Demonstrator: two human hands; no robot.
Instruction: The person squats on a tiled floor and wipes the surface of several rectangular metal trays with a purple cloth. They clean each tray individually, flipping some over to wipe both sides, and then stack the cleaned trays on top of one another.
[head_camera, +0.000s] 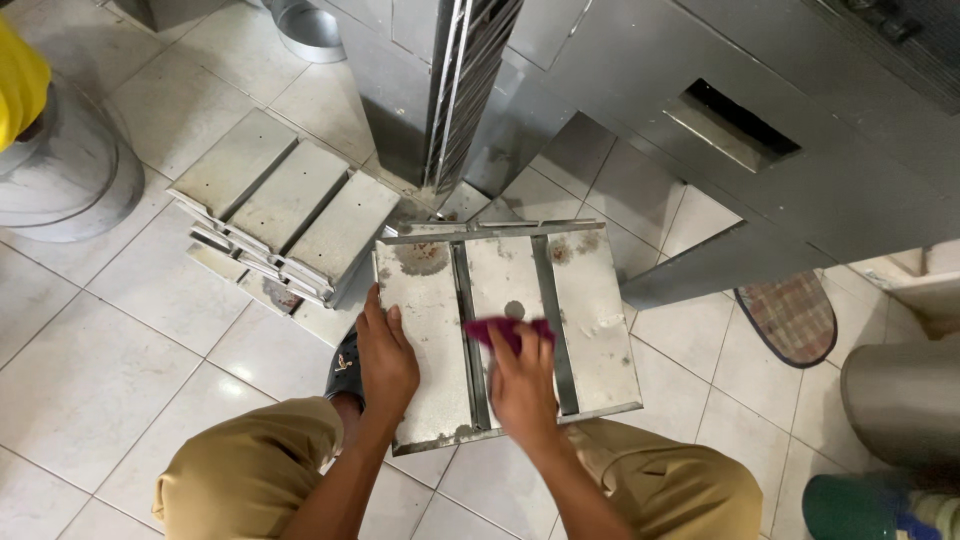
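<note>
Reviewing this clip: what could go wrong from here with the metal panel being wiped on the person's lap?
1. The slatted metal panel rests on the knees with only the left hand steadying its edge; it might slide off onto the tiled floor.
2. The right hand rubs with a small magenta cloth near the slat edges, so bare fingers could get cut.
3. The stack of panels beside the foot looks uneven and might topple.

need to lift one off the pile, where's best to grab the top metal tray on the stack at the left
Probably by its two long outer rims, hands coming from either side. The top tray lies flat on the stack with three ribbed panels, and its edges overhang clear, though they may be sharp.
</note>
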